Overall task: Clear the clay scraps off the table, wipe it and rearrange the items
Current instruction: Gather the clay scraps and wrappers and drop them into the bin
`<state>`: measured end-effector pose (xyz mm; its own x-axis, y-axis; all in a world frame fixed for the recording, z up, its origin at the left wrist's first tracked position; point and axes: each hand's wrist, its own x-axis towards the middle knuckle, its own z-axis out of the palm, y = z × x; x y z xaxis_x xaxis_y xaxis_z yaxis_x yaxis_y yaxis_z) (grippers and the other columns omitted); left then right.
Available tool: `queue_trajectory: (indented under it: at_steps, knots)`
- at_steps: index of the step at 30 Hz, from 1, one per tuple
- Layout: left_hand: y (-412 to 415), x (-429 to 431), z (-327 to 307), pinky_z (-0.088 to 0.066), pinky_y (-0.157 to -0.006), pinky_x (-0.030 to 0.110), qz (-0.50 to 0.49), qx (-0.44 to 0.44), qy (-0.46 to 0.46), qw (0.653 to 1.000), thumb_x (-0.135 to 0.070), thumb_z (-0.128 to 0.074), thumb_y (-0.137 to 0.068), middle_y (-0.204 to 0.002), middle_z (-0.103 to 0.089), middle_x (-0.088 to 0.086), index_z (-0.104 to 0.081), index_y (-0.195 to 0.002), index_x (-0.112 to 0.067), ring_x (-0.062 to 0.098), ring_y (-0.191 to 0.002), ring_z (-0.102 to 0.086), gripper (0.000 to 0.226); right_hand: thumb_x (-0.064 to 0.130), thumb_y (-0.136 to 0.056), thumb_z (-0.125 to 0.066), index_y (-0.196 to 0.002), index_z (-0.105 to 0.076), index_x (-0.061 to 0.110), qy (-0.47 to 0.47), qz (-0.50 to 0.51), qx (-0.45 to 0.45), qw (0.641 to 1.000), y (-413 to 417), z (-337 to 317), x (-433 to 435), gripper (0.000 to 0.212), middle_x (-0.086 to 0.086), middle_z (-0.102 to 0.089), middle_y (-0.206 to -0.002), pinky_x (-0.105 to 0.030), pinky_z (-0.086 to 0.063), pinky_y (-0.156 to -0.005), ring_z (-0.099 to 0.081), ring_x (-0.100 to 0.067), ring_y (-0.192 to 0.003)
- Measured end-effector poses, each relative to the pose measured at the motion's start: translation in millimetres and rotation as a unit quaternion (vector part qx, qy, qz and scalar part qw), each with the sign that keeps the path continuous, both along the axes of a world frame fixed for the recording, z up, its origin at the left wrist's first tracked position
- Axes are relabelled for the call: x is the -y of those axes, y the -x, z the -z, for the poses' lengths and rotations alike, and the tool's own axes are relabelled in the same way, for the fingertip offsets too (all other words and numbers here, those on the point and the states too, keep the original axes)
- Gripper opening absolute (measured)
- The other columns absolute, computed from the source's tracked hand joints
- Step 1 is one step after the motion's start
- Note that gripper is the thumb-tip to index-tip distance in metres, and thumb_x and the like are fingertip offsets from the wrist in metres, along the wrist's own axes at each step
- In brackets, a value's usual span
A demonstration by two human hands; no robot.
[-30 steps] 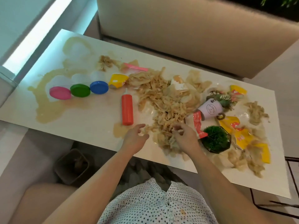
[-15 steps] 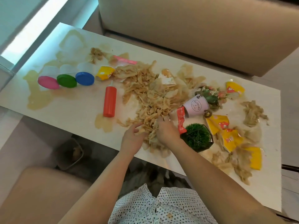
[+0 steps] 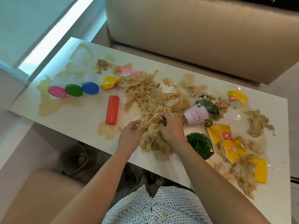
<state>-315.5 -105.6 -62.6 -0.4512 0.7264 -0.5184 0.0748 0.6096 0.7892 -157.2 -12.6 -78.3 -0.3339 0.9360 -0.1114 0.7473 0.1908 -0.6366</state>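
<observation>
Pale table point(image 3: 77, 123), long, set before a beige sofa point(image 3: 194, 38); brown wet stains point(image 3: 47, 104) at the left end

1. clay scraps point(image 3: 150, 101): main heap of tan strips at the table's middle, reaching to the near edge; smaller clumps at far left point(image 3: 102, 66), far right point(image 3: 257, 122) and near right point(image 3: 244, 175)
2. left hand point(image 3: 131, 135): at the heap's near left edge, fingers curled, thumb and fingertips pinching strips
3. right hand point(image 3: 171, 128): just beside the left, knuckles up, fingers dug into the heap and closed round a wad of strips
4. red squeeze bottle point(image 3: 112, 109): on its side, left of the heap, base over a stain
5. three tubs in a row at left, touching: pink lid point(image 3: 57, 91), green lid point(image 3: 74, 90), blue lid point(image 3: 90, 88)
6. yellow paper cup point(image 3: 109, 82): tipped over, between the blue lid and the heap
7. pink stick point(image 3: 128, 70): flat, behind the heap
8. pink bucket point(image 3: 196, 115): tipped on its side, flowers spilling to the right, just beside the right hand
9. green ball plant point(image 3: 199, 144): in a dark holder, near edge, right of the right forearm
10. flattened yellow cups point(image 3: 233, 149): scattered among the right-hand clumps
11. bin point(image 3: 77, 159): on the floor beneath the near edge, tan matter inside
</observation>
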Motion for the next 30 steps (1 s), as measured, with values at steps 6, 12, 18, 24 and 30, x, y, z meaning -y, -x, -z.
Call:
queue_trajectory:
  at_steps: [6, 12, 18, 24, 30]
  knots:
    - [-2.4, -14.5, -11.0, -0.058, -0.091, 0.037, 0.025, -0.013, -0.009, 1.000, -0.034, -0.070, -0.093, -0.126, -0.059, -0.008, -0.061, -0.133, -0.043, 0.013, -0.107, -0.064, 0.041, 0.012, -0.089, -0.062, -0.096, -0.068, 0.015, -0.026, 0.035, -0.101, 0.994, 2.0, -30.5, -16.2, 0.010, 0.002, -0.061, -0.091, -0.032, -0.043, -0.067, -0.054, -0.017, -0.081]
    - [-3.7, -21.5, -16.9, -0.058, -0.090, 0.037, 0.039, -0.021, -0.016, 0.999, -0.035, -0.072, -0.093, -0.129, -0.059, -0.007, -0.059, -0.135, -0.044, 0.015, -0.108, -0.065, 0.044, 0.010, -0.088, -0.063, -0.093, -0.070, 0.019, -0.013, 0.040, -0.148, 0.988, -1.4, -50.4, -30.0, 0.013, 0.005, -0.066, -0.092, -0.028, -0.048, -0.071, -0.059, -0.013, -0.082]
    - [-3.6, -25.8, -25.6, -0.056, -0.081, 0.029, 0.034, -0.013, -0.022, 0.999, -0.034, -0.073, -0.093, -0.133, -0.056, -0.004, -0.054, -0.142, -0.042, 0.013, -0.106, -0.065, 0.053, 0.012, -0.093, -0.066, -0.098, -0.070, 0.020, 0.057, 0.059, -0.187, 0.979, -1.6, -60.5, -34.4, 0.010, 0.004, -0.068, -0.088, -0.026, -0.047, -0.065, -0.062, -0.008, -0.077]
    - [-4.6, -38.2, -41.3, -0.058, -0.074, 0.023, 0.075, 0.019, -0.102, 0.992, -0.035, -0.083, -0.085, -0.138, -0.045, -0.010, -0.033, -0.147, -0.059, 0.006, -0.099, -0.068, 0.083, 0.008, -0.091, -0.070, -0.095, -0.074, 0.024, 0.089, 0.033, -0.310, 0.946, 0.6, -89.4, -33.3, 0.017, 0.006, -0.073, -0.089, -0.033, -0.058, -0.073, -0.068, -0.019, -0.084]
    - [-6.1, -58.7, -47.5, -0.059, -0.090, 0.057, 0.152, 0.055, -0.103, 0.982, -0.040, -0.081, -0.079, -0.110, -0.076, -0.007, -0.066, -0.124, -0.048, 0.025, -0.101, -0.074, 0.048, 0.014, -0.090, -0.076, -0.105, -0.070, 0.021, 0.156, 0.044, -0.388, 0.907, -8.6, -82.3, -31.5, 0.017, -0.009, -0.074, -0.100, -0.045, -0.061, -0.083, -0.070, -0.029, -0.098]
